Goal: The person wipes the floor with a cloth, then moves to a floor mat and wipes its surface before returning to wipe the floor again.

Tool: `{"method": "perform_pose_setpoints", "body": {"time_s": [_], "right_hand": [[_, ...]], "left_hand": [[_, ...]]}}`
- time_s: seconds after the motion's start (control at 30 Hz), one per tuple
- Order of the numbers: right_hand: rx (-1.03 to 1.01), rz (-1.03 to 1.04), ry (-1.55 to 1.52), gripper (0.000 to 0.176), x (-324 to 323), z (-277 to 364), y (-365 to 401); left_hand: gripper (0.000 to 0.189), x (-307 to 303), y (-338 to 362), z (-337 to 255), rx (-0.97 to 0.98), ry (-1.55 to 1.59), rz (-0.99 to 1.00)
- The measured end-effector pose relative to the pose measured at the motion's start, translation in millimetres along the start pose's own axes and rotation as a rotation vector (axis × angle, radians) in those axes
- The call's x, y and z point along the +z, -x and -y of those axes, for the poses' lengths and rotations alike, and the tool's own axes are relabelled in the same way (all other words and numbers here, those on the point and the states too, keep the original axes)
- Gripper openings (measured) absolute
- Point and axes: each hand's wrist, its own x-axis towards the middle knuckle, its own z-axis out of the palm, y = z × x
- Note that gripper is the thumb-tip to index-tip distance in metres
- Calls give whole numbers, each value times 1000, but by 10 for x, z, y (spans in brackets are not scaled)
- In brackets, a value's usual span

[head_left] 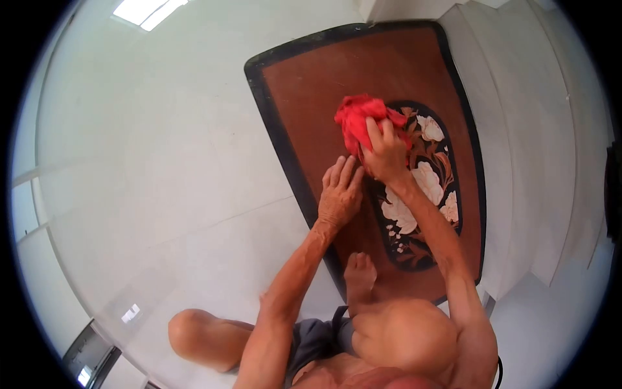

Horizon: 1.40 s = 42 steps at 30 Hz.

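A brown mat (pixel 304 84) with a black border lies on the pale floor, with a dark oval of white flowers (pixel 424 185) at its middle. My right hand (pixel 385 155) presses a crumpled red cloth (pixel 356 120) onto the mat, at the upper left edge of the oval. The fingers of that hand are bent over the cloth. My left hand (pixel 340 193) rests on the mat just below and left of the cloth, palm down, fingers stretched out and holding nothing.
Pale steps (pixel 512 129) run along the mat's right side. My bare foot (pixel 360 275) is on the mat's lower left part, below my left hand. Glossy light floor (pixel 162 149) extends to the left.
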Motion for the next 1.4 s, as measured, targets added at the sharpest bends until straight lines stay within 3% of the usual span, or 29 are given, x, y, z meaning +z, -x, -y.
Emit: {"method": "perform_pose_setpoints", "body": {"time_s": [0.27,0.37,0.4,0.47,0.53,0.6,0.67,0.73,0.8,0.87,1.0,1.23,1.27,1.33,1.4], "right_hand": [[60,-228,63,35,947,-76,-2523],[26,-130,12,39,977,-130,-3193],[124,-206,-159,40,881,-87,-3291],[89,-418,-602,40,661,-59,-3343],[161,-461,-780,38,275,140,-3011],[176,-405,-711,39,-231,434,-2383],[217,-167,-642,41,-439,429,-1722],[0,-148,-384,47,-297,374,-1007],[4,129,-200,52,-139,470,-419],[-9,147,-188,52,74,532,-338],[-134,92,-66,50,536,683,-881],[-132,-90,-25,32,1423,814,-2951],[-162,-87,-26,35,1349,828,-3176],[-57,-274,-159,41,1088,935,-3349],[107,-303,-269,45,718,957,-3198]], "left_hand": [[51,33,8,17,-35,52,-13],[50,43,20,28,-41,58,-14],[50,31,24,40,-44,57,-7],[50,44,17,34,-56,63,1],[50,12,19,17,-60,61,7],[50,-19,30,20,-64,58,10],[52,-16,14,0,-60,53,0],[52,17,21,2,-53,64,-21],[52,58,53,53,-46,60,-11],[52,103,109,60,-39,65,35],[50,37,19,-26,-57,84,-7],[51,39,21,16,-48,60,-24],[51,24,27,25,-51,70,-23],[52,68,54,57,-49,68,-29],[53,63,46,35,-53,72,-22]]}}
